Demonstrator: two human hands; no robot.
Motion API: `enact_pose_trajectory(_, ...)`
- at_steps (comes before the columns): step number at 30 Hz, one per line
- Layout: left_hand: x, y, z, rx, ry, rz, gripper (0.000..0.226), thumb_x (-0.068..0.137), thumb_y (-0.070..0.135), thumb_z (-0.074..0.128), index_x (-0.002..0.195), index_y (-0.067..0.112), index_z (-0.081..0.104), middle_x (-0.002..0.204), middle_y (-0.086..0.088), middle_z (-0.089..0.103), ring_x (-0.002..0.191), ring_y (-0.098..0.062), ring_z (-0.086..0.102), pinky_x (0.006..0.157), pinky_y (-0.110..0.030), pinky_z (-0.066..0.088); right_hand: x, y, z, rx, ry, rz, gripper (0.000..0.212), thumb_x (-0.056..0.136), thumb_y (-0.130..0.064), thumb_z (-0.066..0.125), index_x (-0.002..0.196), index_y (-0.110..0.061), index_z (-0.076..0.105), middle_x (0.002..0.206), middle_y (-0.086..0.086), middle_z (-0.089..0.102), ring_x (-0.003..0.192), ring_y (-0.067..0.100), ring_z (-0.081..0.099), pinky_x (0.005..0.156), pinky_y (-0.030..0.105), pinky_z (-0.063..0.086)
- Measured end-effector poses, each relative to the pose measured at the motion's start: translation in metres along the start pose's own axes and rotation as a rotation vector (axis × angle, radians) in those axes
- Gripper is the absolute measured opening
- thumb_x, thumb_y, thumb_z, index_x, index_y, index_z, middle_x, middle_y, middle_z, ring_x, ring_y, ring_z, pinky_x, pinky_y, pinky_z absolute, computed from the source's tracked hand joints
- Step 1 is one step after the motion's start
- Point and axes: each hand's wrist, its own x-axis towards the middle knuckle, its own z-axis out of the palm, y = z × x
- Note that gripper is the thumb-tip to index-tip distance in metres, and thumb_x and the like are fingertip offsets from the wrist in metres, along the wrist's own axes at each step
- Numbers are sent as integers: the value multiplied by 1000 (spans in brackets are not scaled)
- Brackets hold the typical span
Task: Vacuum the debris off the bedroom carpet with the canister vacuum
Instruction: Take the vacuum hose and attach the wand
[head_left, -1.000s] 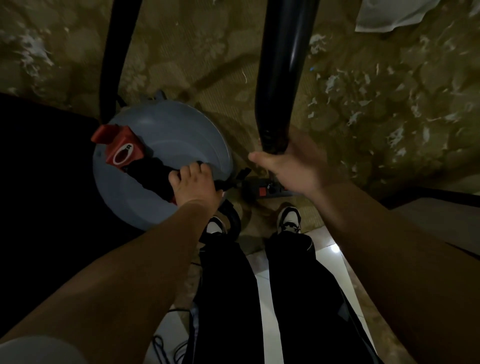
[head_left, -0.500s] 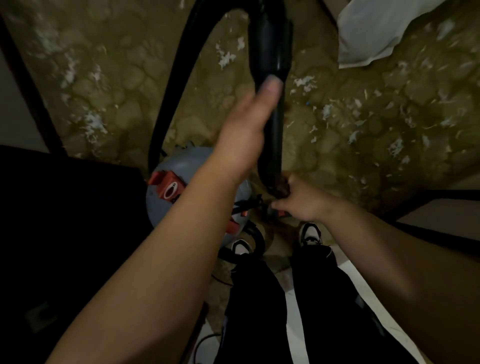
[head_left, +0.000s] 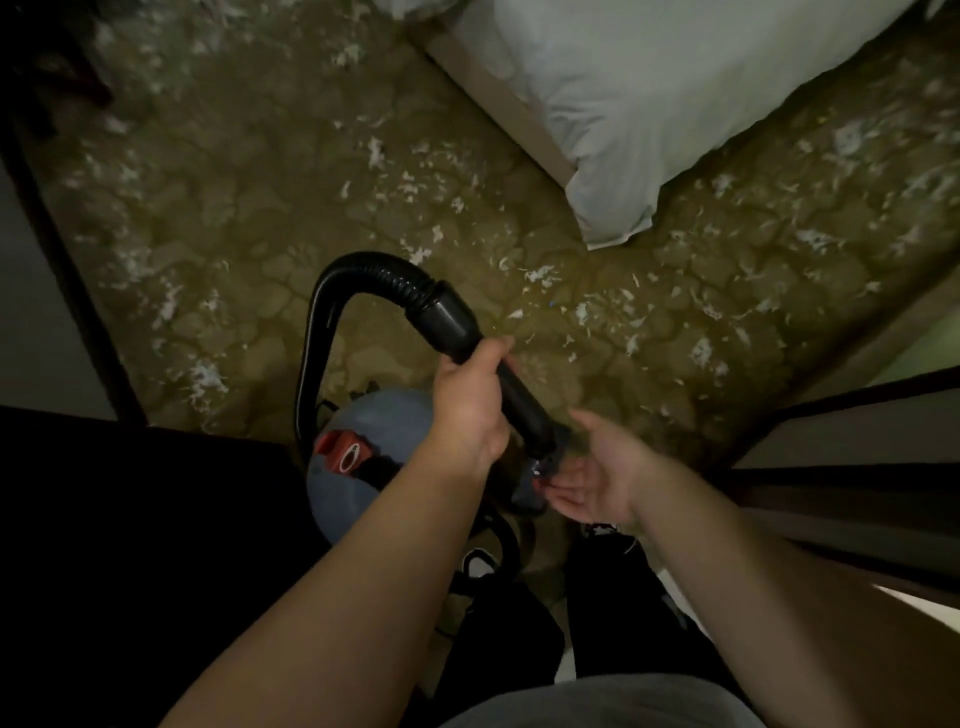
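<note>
Hose (head_left: 363, 267) loops up from the blue canister vacuum (head_left: 379, 421) by my feet, w/ my left hand (head_left: 467, 410) wrapped tight round the black tube (head_left: 452, 325) mid-length. Right hand (head_left: 597, 475) lies palm-up, fingers loose, just under the tube's lower end (touching it or not, can't tell, too dim). White debris (head_left: 540, 274) is scattered over the brown carpet (head_left: 249, 208), incl. beside the bed's white sheet (head_left: 649, 104).

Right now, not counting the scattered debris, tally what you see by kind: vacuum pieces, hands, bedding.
Vacuum pieces: 2, round blue-grey canister, black ribbed hose
Hands: 2, left hand, right hand
Bedding: 1, white sheet
Total: 5
</note>
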Motion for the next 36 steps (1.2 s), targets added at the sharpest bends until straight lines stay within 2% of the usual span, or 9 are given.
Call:
enact_pose_trajectory(4, -26, 9, 9, -33, -70, -26, 32, 87, 20, 77, 114, 14, 61, 90, -4, 62, 91, -20, 63, 89, -40, 53, -6, 0, 24, 473, -182, -121, 42, 110, -38, 49, 110, -2, 69, 97, 22, 72, 102, 32, 70, 110, 41, 53)
enact_pose_trajectory(8, -55, 32, 11, 480, -63, -130, 40, 93, 50, 66, 111, 14, 66, 109, -5, 71, 97, -21, 66, 97, -39, 49, -4, -27, 16, 623, -105, -170, 23, 107, -25, 57, 106, -3, 64, 91, 18, 64, 78, 25, 64, 55, 31, 62)
enact_pose_trajectory(10, -70, 42, 10, 890, -13, -38, 42, 96, 54, 59, 96, 13, 69, 95, -3, 74, 84, -19, 68, 84, -35, 53, -6, -39, 1, 632, -71, -168, 20, 105, -21, 61, 112, -2, 64, 93, 19, 65, 80, 27, 66, 44, 35, 61)
enact_pose_trajectory(14, -98, 62, 17, 1163, 104, 658, 31, 95, 39, 62, 76, 14, 65, 66, -4, 64, 59, -15, 59, 56, -32, 49, -29, -65, -20, 536, -66, -192, 20, 103, -18, 66, 102, 1, 61, 94, 19, 66, 81, 29, 68, 47, 37, 60)
enact_pose_trajectory(17, -95, 70, 35, 1632, 164, 1204, 30, 86, 44, 69, 106, 23, 63, 100, 4, 59, 93, -18, 55, 81, -34, 48, -40, -84, -34, 405, -16, -188, 20, 103, -18, 68, 108, -1, 59, 108, 22, 66, 95, 31, 70, 66, 38, 66)
enact_pose_trajectory(19, -75, 67, 49, 2050, 92, 949, 51, 83, 55, 65, 124, 27, 57, 114, 3, 57, 108, -23, 53, 99, -43, 44, -46, -97, -44, 306, 32, -188, 19, 102, -18, 69, 110, -4, 59, 117, 22, 64, 104, 33, 68, 72, 41, 66)
enact_pose_trajectory(23, -54, 54, 66, 2108, -207, 192, 28, 87, 51, 62, 94, 24, 67, 83, 2, 66, 75, -17, 65, 70, -33, 57, -58, -115, -62, 184, 73, -227, 19, 101, -21, 70, 112, -8, 60, 119, 19, 64, 108, 31, 68, 70, 38, 61)
enact_pose_trajectory(32, -64, -42, 91, 1419, -217, 57, 43, 91, 54, 61, 91, 12, 69, 70, -3, 67, 61, -20, 64, 59, -31, 48, -61, -119, -107, -64, -56, -320, 37, 103, -26, 63, 137, -14, 59, 137, 3, 67, 105, 15, 64, 104, 35, 41)
enact_pose_trajectory(36, -65, -79, 111, 1169, -167, -48, 46, 91, 53, 59, 95, 9, 69, 80, -7, 71, 70, -23, 70, 68, -35, 56, -54, -112, -135, -271, -37, -324, 64, 105, -42, 57, 161, -17, 40, 163, 7, 46, 145, 26, 47, 122, 47, 28)
